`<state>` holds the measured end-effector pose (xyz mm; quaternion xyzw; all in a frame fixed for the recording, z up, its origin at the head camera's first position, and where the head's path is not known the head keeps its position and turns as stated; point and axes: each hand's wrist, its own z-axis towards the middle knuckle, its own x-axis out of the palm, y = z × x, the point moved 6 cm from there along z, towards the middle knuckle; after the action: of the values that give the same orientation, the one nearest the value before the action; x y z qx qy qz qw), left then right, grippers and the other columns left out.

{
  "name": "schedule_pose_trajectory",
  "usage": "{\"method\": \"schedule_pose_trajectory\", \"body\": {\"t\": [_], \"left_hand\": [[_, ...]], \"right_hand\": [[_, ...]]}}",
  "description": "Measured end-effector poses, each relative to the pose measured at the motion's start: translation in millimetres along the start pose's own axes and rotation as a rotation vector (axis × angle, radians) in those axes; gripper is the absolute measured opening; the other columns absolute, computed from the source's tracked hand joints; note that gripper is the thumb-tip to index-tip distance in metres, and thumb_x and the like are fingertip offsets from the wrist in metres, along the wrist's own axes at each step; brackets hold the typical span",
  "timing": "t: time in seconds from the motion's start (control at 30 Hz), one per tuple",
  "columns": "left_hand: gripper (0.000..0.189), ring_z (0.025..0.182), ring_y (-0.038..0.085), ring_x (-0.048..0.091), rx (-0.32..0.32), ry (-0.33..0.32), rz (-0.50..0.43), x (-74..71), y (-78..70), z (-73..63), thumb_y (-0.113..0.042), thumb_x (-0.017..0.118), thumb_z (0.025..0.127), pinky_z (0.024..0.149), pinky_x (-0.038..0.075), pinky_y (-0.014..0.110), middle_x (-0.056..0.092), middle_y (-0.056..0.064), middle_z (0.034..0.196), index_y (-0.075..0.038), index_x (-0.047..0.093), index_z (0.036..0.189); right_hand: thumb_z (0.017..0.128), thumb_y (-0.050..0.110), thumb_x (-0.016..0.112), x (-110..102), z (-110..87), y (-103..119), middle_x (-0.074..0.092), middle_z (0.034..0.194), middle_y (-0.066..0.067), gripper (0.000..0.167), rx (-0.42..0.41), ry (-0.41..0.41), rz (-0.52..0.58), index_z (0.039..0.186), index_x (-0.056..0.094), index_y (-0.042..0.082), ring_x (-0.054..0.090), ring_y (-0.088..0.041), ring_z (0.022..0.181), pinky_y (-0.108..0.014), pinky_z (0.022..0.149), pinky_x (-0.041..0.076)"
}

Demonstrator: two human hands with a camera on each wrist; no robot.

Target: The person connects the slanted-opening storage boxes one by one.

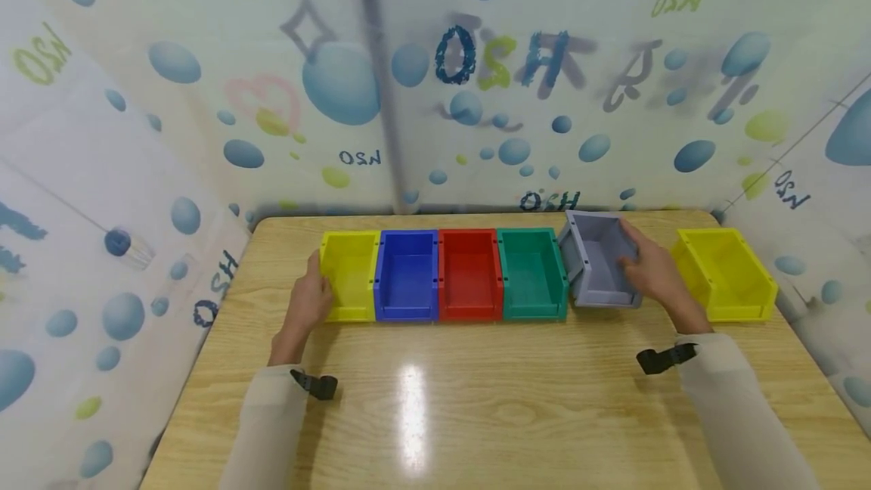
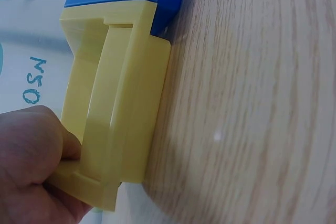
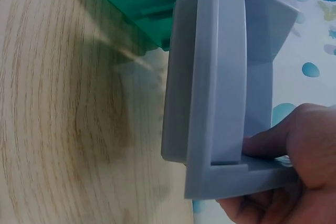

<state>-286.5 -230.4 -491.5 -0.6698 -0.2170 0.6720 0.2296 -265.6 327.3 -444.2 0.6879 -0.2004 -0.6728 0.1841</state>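
My right hand grips the right side wall of a grey plastic storage bin, thumb inside it and fingers outside. The grey bin is tilted and overlaps the right edge of the green bin in the head view. In the right wrist view the grey bin hangs over the wood surface. At the row's left end, my left hand pinches the left wall of a yellow bin. Between the yellow and green bins stand a blue bin and a red bin, side by side.
A second yellow bin stands apart at the right, beyond my right wrist. All the bins are on a wooden table, set towards its back edge. A patterned curtain with blue bubbles hangs close behind and at both sides.
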Motion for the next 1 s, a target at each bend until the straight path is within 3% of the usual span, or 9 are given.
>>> {"method": "schedule_pose_trajectory", "body": {"t": [0.1, 0.23, 0.33, 0.37, 0.43, 0.5, 0.6, 0.9, 1.0], "left_hand": [[0.056, 0.110, 0.048, 0.059, -0.008, 0.003, -0.001, 0.2, 0.5, 0.8, -0.002, 0.034, 0.103, 0.091, 0.045, 0.057, 0.052, 0.042, 0.127, 0.004, 0.012, 0.153], [0.055, 0.110, 0.048, 0.058, -0.017, 0.005, -0.003, -0.1, 0.6, 0.4, -0.002, 0.034, 0.103, 0.090, 0.045, 0.056, 0.052, 0.042, 0.128, 0.004, 0.012, 0.153], [0.055, 0.111, 0.049, 0.058, -0.016, 0.005, -0.002, -0.5, 0.3, -0.4, -0.002, 0.034, 0.103, 0.090, 0.046, 0.057, 0.052, 0.043, 0.127, 0.005, 0.013, 0.153], [0.055, 0.111, 0.049, 0.058, -0.014, 0.006, -0.002, -0.4, 0.2, -0.5, -0.002, 0.034, 0.102, 0.090, 0.046, 0.057, 0.052, 0.043, 0.127, 0.005, 0.013, 0.153], [0.055, 0.109, 0.049, 0.059, -0.009, 0.003, 0.002, -0.6, 0.1, -0.6, -0.002, 0.034, 0.102, 0.090, 0.046, 0.057, 0.052, 0.043, 0.126, 0.006, 0.013, 0.153], [0.055, 0.108, 0.048, 0.059, -0.007, -0.001, 0.004, -1.1, -0.1, -0.4, -0.002, 0.034, 0.102, 0.088, 0.046, 0.056, 0.053, 0.043, 0.126, 0.006, 0.013, 0.153], [0.055, 0.105, 0.045, 0.060, -0.010, -0.007, 0.007, -1.5, 0.4, 0.1, -0.002, 0.034, 0.102, 0.086, 0.046, 0.054, 0.053, 0.042, 0.126, 0.005, 0.013, 0.153], [0.056, 0.111, 0.049, 0.058, -0.009, 0.008, 0.001, 1.4, 2.7, 1.2, -0.003, 0.033, 0.103, 0.090, 0.046, 0.056, 0.051, 0.042, 0.129, 0.004, 0.011, 0.154], [0.056, 0.110, 0.049, 0.058, -0.008, 0.008, -0.002, 1.8, 2.1, 1.3, -0.002, 0.033, 0.103, 0.090, 0.046, 0.056, 0.052, 0.042, 0.128, 0.005, 0.012, 0.154]], "right_hand": [[0.096, 0.003, 0.050, -1.2, 1.0, 1.3, 0.024, 0.153, -0.037, 0.072, -0.008, 0.001, 0.009, 0.158, 0.012, 0.003, 0.042, -0.051, 0.121, -0.064, 0.101, 0.036], [0.095, 0.002, 0.050, -3.0, 2.2, 4.8, 0.028, 0.152, -0.037, 0.071, -0.024, -0.011, 0.005, 0.157, 0.016, 0.002, 0.047, -0.049, 0.112, -0.062, 0.099, 0.038], [0.096, 0.003, 0.050, -3.0, 1.6, 5.9, 0.040, 0.145, -0.037, 0.070, -0.017, -0.017, -0.013, 0.157, 0.017, 0.002, 0.050, -0.041, 0.088, -0.053, 0.081, 0.045], [0.096, 0.003, 0.049, -3.0, 1.1, 6.1, 0.049, 0.136, -0.036, 0.070, -0.011, -0.018, -0.021, 0.157, 0.016, 0.003, 0.052, -0.038, 0.083, -0.050, 0.076, 0.047], [0.096, 0.004, 0.049, -3.4, -0.2, 7.7, 0.062, 0.100, -0.027, 0.069, -0.008, -0.024, -0.038, 0.157, 0.017, 0.003, 0.049, -0.031, 0.065, -0.042, 0.061, 0.044], [0.095, 0.004, 0.049, -4.2, -1.3, 10.5, 0.050, 0.070, -0.014, 0.069, -0.016, -0.036, -0.064, 0.157, 0.018, 0.002, 0.041, -0.022, 0.055, -0.035, 0.052, 0.036], [0.095, 0.004, 0.048, -4.1, -1.5, 15.7, 0.037, 0.057, -0.004, 0.068, -0.033, -0.046, -0.110, 0.157, 0.018, 0.002, 0.035, -0.018, 0.048, -0.031, 0.047, 0.032], [0.097, 0.006, 0.049, 0.4, -2.2, 14.1, 0.038, 0.058, -0.007, 0.068, -0.005, -0.004, -0.140, 0.157, 0.018, 0.001, 0.037, -0.021, 0.048, -0.034, 0.048, 0.034], [0.100, 0.013, 0.051, -1.0, -2.8, 18.0, 0.059, 0.091, -0.026, 0.065, 0.001, -0.040, -0.130, 0.156, 0.020, 0.001, 0.056, -0.042, 0.077, -0.052, 0.068, 0.049]]}}
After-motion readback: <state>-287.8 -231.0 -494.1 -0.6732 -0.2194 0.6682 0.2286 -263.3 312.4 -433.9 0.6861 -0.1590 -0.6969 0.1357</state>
